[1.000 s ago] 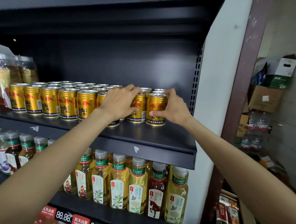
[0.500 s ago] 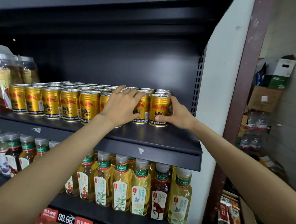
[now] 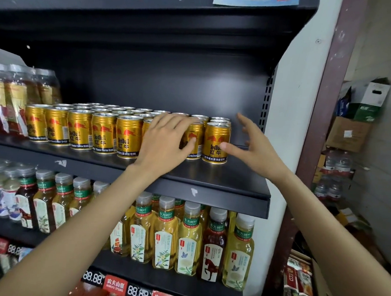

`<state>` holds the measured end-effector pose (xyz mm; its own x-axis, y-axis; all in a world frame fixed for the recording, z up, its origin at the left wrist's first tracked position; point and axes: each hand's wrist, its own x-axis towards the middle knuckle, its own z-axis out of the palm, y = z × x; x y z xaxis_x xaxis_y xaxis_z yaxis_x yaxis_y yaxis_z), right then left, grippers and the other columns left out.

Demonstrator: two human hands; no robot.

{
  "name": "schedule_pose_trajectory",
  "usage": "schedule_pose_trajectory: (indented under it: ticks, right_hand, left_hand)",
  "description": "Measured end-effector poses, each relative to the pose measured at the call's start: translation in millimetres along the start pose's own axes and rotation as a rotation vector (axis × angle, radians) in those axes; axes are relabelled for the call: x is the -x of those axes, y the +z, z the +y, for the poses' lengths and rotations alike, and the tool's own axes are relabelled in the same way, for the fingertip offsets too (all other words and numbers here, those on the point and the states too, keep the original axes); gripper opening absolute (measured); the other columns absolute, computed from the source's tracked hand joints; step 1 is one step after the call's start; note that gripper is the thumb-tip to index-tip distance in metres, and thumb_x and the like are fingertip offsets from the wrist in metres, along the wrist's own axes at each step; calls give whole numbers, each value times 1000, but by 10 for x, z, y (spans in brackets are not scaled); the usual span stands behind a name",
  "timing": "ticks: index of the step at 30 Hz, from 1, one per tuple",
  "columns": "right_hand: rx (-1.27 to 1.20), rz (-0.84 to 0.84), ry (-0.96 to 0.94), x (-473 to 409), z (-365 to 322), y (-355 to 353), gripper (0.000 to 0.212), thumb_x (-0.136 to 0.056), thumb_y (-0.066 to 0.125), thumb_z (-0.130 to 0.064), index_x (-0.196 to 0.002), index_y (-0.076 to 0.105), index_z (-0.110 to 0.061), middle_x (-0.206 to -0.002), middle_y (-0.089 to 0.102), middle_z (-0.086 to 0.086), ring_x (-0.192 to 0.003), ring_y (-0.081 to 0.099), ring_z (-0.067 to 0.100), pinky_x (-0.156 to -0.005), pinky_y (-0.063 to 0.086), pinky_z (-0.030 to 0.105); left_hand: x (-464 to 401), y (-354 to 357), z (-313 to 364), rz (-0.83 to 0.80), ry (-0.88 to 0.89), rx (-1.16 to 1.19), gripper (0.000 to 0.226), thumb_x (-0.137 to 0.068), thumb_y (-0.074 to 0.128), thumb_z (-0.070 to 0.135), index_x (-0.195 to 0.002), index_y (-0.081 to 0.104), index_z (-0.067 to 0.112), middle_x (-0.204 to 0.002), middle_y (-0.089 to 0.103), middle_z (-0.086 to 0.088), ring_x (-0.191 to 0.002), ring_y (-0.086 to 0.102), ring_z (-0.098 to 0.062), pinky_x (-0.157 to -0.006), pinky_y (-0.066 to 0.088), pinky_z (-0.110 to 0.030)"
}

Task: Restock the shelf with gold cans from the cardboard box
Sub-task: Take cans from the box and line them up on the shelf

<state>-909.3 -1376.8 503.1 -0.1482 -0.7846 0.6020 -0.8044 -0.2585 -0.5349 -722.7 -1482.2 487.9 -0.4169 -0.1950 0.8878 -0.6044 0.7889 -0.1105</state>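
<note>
Standing upright on the dark shelf (image 3: 222, 177), the gold cans (image 3: 80, 128) fill it in rows, front row label-out, running from the shelf's left part toward its right end. Left of the cans on the same shelf: clear packaged jars (image 3: 15, 98). Left hand (image 3: 165, 141) rests over the cans near the row's right end — fingers spread and draped across the tops, thumb against a can face; not closed around any single can as far as visible. Rightmost front can (image 3: 216, 142) stands just right of that hand. Right hand (image 3: 252, 145) is open, fingers splayed, thumb tip at that can's side — gripping nothing. Below the shelf, tea bottles (image 3: 188, 237) line the next tier. Cardboard boxes (image 3: 350, 133) sit stacked well right of the shelf.
</note>
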Motion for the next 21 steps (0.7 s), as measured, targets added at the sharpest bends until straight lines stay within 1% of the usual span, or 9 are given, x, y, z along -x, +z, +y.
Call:
schedule_pose_trajectory:
  ticks: [1,3,6,8,11,14,17,19,21]
  right_hand:
    - [-23,34,-29,116,-68,-3,74,-83,66,-34,-144,29,-18,-145,39,0,-128,37,7,-107,36,30]
    - [-94,126,-109,394,-241,42,56,-86,64,-28,-137,41,-20,-131,51,-7,-117,47,0,-99,42,21]
    - [-244,285,-192,856,-466,268,31,-89,62,-16,-120,55,-17,-109,64,-6,-101,62,5,-87,49,18]
    - [-311,343,-206,1165,-542,531,19,-91,59,-13,-110,58,-17,-98,68,-4,-90,66,10,-80,52,22]
    - [-326,318,-175,1636,-551,1041,13,-92,57,-15,-104,59,-20,-89,70,-5,-80,68,10,-71,54,25]
    - [-235,149,-76,2118,-426,1624,13,-91,58,-19,-104,62,-16,-84,67,-9,-73,65,3,-65,53,24]
    - [-53,-235,46,2617,-255,2217,18,-89,56,-26,-107,60,-23,-80,69,-5,-70,65,10,-62,54,34]
    - [-11,-479,161,2967,-153,2597,21,-88,59,-22,-109,60,-23,-90,70,-2,-80,65,15,-69,53,35]
    - [28,-663,243,3308,-83,2919,26,-88,59,-24,-113,60,-24,-103,68,-4,-94,64,15,-77,52,35]
  left_hand:
    - [75,-71,31,44,-41,77,37,-89,53,33,-122,59,19,-116,65,1,-114,54,-18,-101,34,-33]
    - [285,-224,88,114,-98,236,29,-89,53,31,-114,62,21,-101,66,8,-102,53,-13,-91,35,-26]
    - [768,-468,162,156,-177,472,21,-88,53,27,-105,65,21,-82,58,12,-87,50,-8,-80,37,-17]
    - [1174,-607,165,142,-267,627,18,-89,53,26,-102,63,21,-80,59,10,-80,53,-5,-76,39,-13]
    - [1876,-757,83,33,-450,762,15,-87,54,28,-99,63,26,-80,63,14,-80,58,0,-75,43,-11]
    - [2657,-882,-88,-260,-704,818,15,-87,62,21,-96,63,34,-83,67,15,-84,62,-2,-78,45,-17]
    - [3557,-998,-300,-683,-827,659,21,-87,64,27,-94,60,46,-87,68,18,-85,61,6,-78,46,-17]
    - [4149,-1063,-352,-853,-887,573,19,-85,66,28,-96,60,42,-88,68,18,-86,63,3,-82,51,-27]
    - [4659,-1101,-334,-927,-978,532,21,-82,68,23,-100,61,29,-92,69,9,-89,65,-7,-86,52,-36]
